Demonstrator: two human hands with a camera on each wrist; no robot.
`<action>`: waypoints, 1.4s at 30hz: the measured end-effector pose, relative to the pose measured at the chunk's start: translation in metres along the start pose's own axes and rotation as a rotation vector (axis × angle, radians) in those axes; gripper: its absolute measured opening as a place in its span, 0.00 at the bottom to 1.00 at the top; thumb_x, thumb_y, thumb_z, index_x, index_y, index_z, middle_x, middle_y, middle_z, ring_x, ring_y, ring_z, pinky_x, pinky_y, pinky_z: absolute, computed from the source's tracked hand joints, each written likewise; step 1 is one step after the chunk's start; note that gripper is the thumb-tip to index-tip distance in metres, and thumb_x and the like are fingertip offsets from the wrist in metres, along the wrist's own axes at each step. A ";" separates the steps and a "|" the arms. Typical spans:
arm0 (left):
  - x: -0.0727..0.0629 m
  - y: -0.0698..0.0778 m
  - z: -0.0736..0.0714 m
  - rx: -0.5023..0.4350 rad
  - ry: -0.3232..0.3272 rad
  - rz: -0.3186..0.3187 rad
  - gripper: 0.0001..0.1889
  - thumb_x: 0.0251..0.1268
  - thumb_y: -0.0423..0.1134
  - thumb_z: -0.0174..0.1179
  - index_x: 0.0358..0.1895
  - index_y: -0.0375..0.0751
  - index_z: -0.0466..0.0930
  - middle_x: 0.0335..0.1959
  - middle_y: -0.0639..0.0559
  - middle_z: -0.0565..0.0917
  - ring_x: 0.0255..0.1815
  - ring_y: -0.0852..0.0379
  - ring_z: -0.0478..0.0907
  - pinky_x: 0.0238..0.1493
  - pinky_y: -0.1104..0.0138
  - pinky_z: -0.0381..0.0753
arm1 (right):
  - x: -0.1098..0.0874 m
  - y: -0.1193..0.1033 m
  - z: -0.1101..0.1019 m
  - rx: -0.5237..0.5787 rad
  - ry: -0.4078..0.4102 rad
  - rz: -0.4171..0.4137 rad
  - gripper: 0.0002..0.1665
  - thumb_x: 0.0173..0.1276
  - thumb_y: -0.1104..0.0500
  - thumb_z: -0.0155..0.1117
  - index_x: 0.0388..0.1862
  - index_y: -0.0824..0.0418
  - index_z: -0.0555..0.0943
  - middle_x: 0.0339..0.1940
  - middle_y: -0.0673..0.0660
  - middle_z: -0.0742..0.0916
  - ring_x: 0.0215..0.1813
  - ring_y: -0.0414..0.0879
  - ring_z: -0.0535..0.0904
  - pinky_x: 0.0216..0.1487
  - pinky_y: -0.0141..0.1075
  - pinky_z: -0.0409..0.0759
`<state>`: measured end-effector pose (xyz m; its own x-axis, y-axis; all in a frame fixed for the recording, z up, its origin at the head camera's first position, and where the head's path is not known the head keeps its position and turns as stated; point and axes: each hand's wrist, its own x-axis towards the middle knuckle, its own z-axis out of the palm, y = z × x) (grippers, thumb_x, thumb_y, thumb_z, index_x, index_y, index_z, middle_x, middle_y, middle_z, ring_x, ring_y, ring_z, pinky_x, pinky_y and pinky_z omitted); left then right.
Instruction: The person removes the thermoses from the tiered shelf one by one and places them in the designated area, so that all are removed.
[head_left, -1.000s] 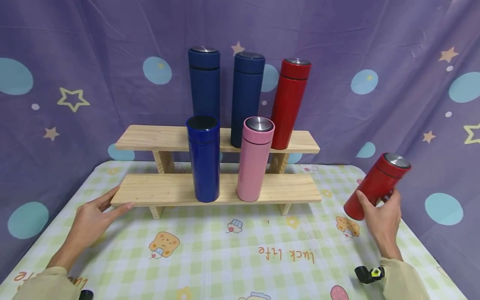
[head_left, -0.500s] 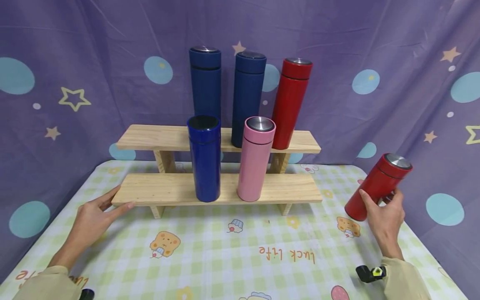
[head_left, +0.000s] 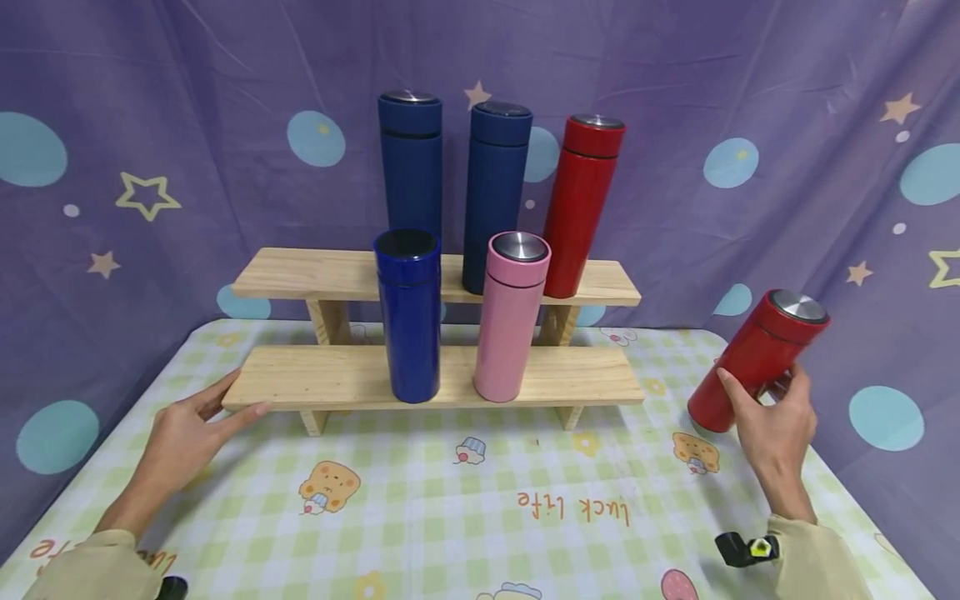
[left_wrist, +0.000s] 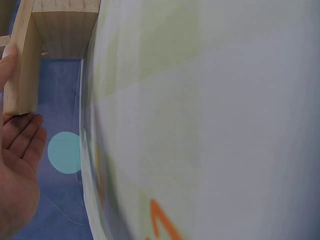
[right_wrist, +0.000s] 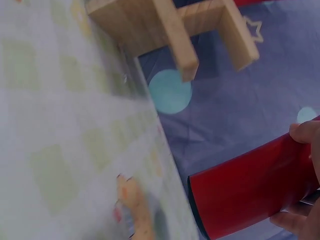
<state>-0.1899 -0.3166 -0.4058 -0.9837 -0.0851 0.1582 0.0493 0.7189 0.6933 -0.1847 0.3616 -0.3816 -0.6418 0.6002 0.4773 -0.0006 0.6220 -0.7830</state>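
My right hand grips a red thermos flask with a steel lid top, tilted to the right above the tablecloth. In the right wrist view, thumb and fingers wrap the red flask, whose dark base points left. On the left, my left hand holds the lower board's end of a two-tier wooden shelf, thumb along its front edge; the left wrist view has fingers at the board end. A glossy blue flask and a pink flask stand on that lower board.
The upper board carries a dark blue flask, a second dark blue flask and a red flask. A checked tablecloth covers the table. Behind hangs a purple curtain.
The red flask in my right hand has risen slightly, its top shifting a little right. My left hand stays at the shelf end; the standing flasks have not moved.
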 end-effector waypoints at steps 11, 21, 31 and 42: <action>-0.001 -0.001 0.000 -0.002 0.024 0.024 0.44 0.71 0.56 0.67 0.81 0.39 0.59 0.71 0.16 0.62 0.64 0.18 0.69 0.28 0.74 0.74 | -0.008 -0.041 -0.002 0.092 0.033 -0.174 0.42 0.62 0.54 0.80 0.74 0.57 0.75 0.56 0.61 0.86 0.48 0.31 0.77 0.50 0.24 0.71; -0.001 0.001 0.000 -0.002 0.026 0.025 0.44 0.71 0.56 0.67 0.81 0.38 0.59 0.70 0.16 0.62 0.64 0.18 0.69 0.26 0.73 0.74 | -0.020 -0.074 0.006 0.220 0.013 -0.296 0.40 0.58 0.63 0.82 0.69 0.65 0.78 0.47 0.41 0.83 0.46 0.31 0.78 0.50 0.26 0.72; -0.001 0.000 -0.001 0.006 0.003 0.007 0.45 0.72 0.57 0.66 0.82 0.39 0.58 0.71 0.16 0.60 0.65 0.18 0.68 0.29 0.76 0.74 | -0.037 -0.098 0.030 0.308 -0.104 -0.347 0.40 0.58 0.67 0.82 0.69 0.67 0.77 0.51 0.50 0.85 0.48 0.35 0.81 0.40 0.19 0.78; -0.001 -0.001 -0.001 -0.002 0.002 0.025 0.44 0.72 0.56 0.66 0.82 0.39 0.57 0.71 0.16 0.60 0.64 0.18 0.69 0.30 0.77 0.73 | -0.050 -0.115 0.058 0.377 -0.237 -0.346 0.37 0.61 0.64 0.80 0.69 0.66 0.77 0.51 0.57 0.86 0.49 0.41 0.81 0.41 0.23 0.81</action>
<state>-0.1888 -0.3178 -0.4056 -0.9819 -0.0685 0.1766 0.0741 0.7193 0.6907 -0.1974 0.2308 -0.3388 -0.7103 0.2368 0.6629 -0.4877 0.5135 -0.7060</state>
